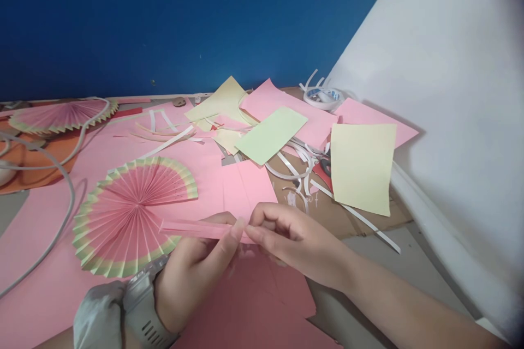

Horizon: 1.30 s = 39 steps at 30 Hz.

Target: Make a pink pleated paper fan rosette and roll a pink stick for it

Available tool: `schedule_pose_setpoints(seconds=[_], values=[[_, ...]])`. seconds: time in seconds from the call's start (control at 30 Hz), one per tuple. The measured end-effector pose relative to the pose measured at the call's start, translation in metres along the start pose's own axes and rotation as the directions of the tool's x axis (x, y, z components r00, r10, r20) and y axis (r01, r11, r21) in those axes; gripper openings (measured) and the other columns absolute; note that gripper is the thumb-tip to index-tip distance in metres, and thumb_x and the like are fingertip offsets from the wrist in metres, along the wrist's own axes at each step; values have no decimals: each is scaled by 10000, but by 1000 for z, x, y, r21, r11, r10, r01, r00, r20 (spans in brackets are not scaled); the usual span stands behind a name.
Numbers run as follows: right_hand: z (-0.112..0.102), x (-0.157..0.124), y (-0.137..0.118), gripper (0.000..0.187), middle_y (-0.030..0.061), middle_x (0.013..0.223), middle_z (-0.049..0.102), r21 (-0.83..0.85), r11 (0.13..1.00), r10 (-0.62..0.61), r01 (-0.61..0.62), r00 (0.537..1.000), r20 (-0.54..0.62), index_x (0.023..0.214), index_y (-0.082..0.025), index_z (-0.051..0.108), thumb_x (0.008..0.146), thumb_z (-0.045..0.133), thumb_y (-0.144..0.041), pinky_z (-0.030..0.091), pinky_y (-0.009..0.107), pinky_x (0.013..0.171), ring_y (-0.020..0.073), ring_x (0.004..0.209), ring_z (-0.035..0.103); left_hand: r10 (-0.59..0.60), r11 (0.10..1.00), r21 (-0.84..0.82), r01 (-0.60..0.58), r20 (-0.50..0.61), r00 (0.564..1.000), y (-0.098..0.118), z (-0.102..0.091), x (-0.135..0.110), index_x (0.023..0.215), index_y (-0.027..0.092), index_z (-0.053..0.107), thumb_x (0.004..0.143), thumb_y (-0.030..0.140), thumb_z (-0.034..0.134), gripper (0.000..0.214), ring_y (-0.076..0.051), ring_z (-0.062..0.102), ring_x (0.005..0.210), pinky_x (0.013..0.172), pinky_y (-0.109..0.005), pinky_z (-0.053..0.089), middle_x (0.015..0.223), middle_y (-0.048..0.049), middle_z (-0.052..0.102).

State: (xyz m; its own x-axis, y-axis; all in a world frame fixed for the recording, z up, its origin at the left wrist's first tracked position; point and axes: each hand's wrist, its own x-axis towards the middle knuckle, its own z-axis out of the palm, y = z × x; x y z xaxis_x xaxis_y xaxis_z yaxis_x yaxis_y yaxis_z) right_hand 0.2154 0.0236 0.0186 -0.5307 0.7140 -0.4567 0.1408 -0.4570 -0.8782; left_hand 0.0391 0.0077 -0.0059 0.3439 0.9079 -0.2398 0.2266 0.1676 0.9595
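Pinched shut between my left hand (pixel 192 278) and right hand (pixel 290 242), the pleated pink paper strip (pixel 188 228) hangs over the pink sheet (pixel 41 283) near the table's front edge. It sits just right of the round paper fan (pixel 123 218), and I seem to be mid-pleat.

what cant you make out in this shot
Head view only:
- Right end of the pink strip: hidden where the left hand and right hand pinch it.
- A dark thing: mostly covered by the yellow sheet, unidentifiable.
- A white object: cut off by the left edge.
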Motion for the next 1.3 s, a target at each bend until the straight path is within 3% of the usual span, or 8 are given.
schedule_pose_setpoints(seconds=[0.17, 0.3, 0.4, 0.53, 0.73, 0.9, 1.07, 1.3], values=[[-4, -2, -10, 278, -63, 605, 384, -130, 991, -10, 8, 1000, -13, 723, -173, 487, 881, 529, -398, 245, 190, 476, 65, 539, 325, 78, 994, 76, -80, 30, 997, 2, -3, 0, 579, 191, 468, 933, 309, 380, 383, -86, 442, 511, 547, -193, 372, 546, 50, 442], [-6, -2, -10, 277, -63, 594, 419, -130, 989, -75, 69, 997, -37, 743, -180, 476, 902, 500, -405, 293, 195, 515, 72, 545, 378, 41, 999, 16, -41, 1, 999, 2, -2, -1, 556, 186, 489, 950, 322, 321, 450, -105, 497, 551, 600, -209, 396, 532, 29, 491], [-5, -2, -9, 279, -29, 641, 538, -66, 997, -25, 30, 997, 70, 770, -178, 477, 899, 501, -424, 384, 212, 590, 95, 595, 504, 46, 999, 21, -45, -72, 996, 1, 0, -2, 556, 192, 465, 951, 328, 327, 439, -98, 475, 511, 575, -204, 395, 513, 41, 477], [0, -1, -4, 305, 14, 724, 599, 2, 999, -42, 42, 987, 155, 792, -162, 517, 911, 470, -439, 443, 273, 712, 132, 678, 593, 87, 990, 113, -84, -18, 996, 3, 1, -2, 515, 195, 421, 949, 334, 337, 463, -82, 416, 446, 485, -197, 350, 465, 56, 420], [0, 3, 5, 353, -38, 600, 490, -11, 998, -60, 62, 994, 93, 754, -170, 511, 914, 440, -476, 354, 214, 522, 81, 499, 447, 86, 986, 145, -79, -43, 995, 4, 2, -2, 522, 196, 442, 949, 330, 322, 464, -87, 428, 445, 491, -203, 351, 461, 54, 428], [1, 6, 3, 335, -64, 578, 391, 93, 995, -40, 33, 997, 71, 742, -166, 502, 894, 496, -464, 271, 208, 505, 66, 497, 308, 91, 987, 136, -81, -67, 994, 2, 3, -3, 531, 195, 448, 950, 322, 321, 456, -93, 443, 465, 520, -205, 364, 479, 48, 446], [2, 7, 4, 326, -33, 694, 462, 192, 980, -56, 45, 997, 49, 723, -156, 488, 869, 551, -441, 300, 209, 552, 56, 543, 343, 94, 989, 123, -86, -58, 994, 3, 3, -3, 531, 194, 447, 950, 325, 321, 457, -89, 438, 465, 519, -204, 358, 482, 49, 448], [-1, 5, 4, 323, -66, 567, 396, 46, 998, -43, 39, 996, 79, 765, -159, 527, 901, 489, -451, 273, 202, 487, 64, 496, 364, 42, 999, 37, -39, -73, 996, 1, 3, -4, 566, 197, 483, 945, 345, 347, 429, -99, 470, 494, 553, -207, 385, 494, 46, 475]])
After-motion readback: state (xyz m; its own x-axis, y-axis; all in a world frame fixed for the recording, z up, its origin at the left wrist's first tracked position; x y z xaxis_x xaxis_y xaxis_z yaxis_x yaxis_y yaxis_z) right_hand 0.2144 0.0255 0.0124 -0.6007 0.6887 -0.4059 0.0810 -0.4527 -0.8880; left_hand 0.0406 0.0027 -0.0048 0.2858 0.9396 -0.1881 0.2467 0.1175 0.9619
